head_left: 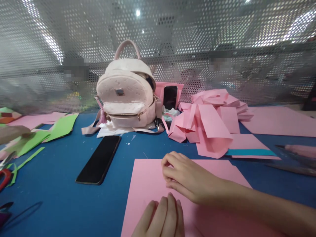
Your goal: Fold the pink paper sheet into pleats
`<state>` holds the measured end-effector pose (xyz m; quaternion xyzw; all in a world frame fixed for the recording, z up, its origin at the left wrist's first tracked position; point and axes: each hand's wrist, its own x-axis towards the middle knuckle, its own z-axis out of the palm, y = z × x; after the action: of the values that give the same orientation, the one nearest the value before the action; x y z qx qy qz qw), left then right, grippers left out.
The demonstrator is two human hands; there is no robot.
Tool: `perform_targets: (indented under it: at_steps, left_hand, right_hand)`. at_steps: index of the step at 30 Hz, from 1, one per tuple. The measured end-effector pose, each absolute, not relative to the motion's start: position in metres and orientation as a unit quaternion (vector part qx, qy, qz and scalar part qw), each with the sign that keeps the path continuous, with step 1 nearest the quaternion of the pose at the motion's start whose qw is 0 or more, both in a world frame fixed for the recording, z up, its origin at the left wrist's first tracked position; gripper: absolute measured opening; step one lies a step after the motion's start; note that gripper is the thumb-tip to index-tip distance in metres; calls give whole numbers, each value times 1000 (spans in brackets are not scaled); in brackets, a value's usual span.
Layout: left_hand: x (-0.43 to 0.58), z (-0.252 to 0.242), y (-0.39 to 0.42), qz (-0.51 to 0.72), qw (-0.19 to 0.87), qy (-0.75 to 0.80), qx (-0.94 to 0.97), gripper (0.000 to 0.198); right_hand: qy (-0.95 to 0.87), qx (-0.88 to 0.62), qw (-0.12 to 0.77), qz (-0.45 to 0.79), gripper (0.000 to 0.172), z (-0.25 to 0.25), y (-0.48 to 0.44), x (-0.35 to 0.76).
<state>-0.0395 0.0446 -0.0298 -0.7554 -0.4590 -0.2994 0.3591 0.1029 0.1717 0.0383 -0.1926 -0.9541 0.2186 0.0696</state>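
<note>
A large pink paper sheet (148,184) lies on the blue table (61,197) right in front of me. My right hand (187,177) reaches in from the right and rests on the sheet, fingers curled inward and pressed together. What the curled fingers hold, if anything, is hidden. My left hand (163,217) lies flat on the sheet's near part at the bottom edge of the view, fingers stretched out side by side. Only its fingers show.
A black phone (98,159) lies left of the sheet. Behind stand a pale pink backpack (125,95), a second phone (170,97) and a pile of folded pink paper (212,121). Green scraps (59,126) and red-handled scissors (5,177) lie at the left. A perforated metal wall (222,39) closes the back.
</note>
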Motion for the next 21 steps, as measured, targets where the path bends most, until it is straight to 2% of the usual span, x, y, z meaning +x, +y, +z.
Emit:
perform_targets:
  at_steps: [5, 11, 14, 16, 17, 18, 21]
  left_hand:
    - [-36, -34, 50, -358, 327, -439, -756, 56]
    - [-35, -34, 48, -359, 312, -429, -768, 52]
    - [-36, -30, 46, -348, 296, -426, -781, 45]
    - [-37, -28, 46, -359, 290, -423, -779, 44]
    - [-38, -26, 45, -360, 288, -421, -781, 44]
    - [-39, -25, 45, -354, 286, -419, -786, 43]
    - [-46, -20, 44, -288, 279, -401, -824, 39]
  right_hand:
    - [-963, -186, 78, 177, 12, 37, 170, 104]
    - [-978, -164, 102, 77, 11, 33, 165, 105]
    - [-976, -134, 167, 35, 23, 33, 150, 108]
    - [-973, -140, 179, 49, 29, 33, 136, 116]
    - [-973, -145, 159, 81, 29, 32, 129, 122]
    - [-975, -152, 118, 108, 36, 32, 123, 130]
    - [-962, -194, 28, 189, 68, 29, 113, 160]
